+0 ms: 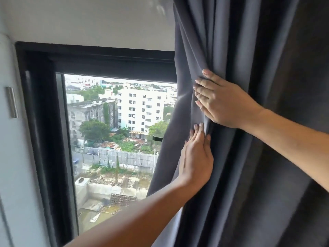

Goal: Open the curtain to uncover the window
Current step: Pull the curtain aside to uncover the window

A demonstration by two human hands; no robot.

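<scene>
Head view: dark grey curtain (231,50) bunched in folds from 12 to 5 o'clock, covering the right part of the window (114,131); glass is uncovered from 9 o'clock to centre. Right hand (220,102) at 3 o'clock lies flat on the folds, fingers apart and stretched out, gripping nothing. Left hand (196,157) just below it, near centre, fingers together and straight, pressed against the curtain's edge, not clamped.

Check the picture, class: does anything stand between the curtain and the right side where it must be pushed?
Nothing visible does. Both the left hand and right hand already press flat on the curtain, with only its own bunched folds to their right.
</scene>
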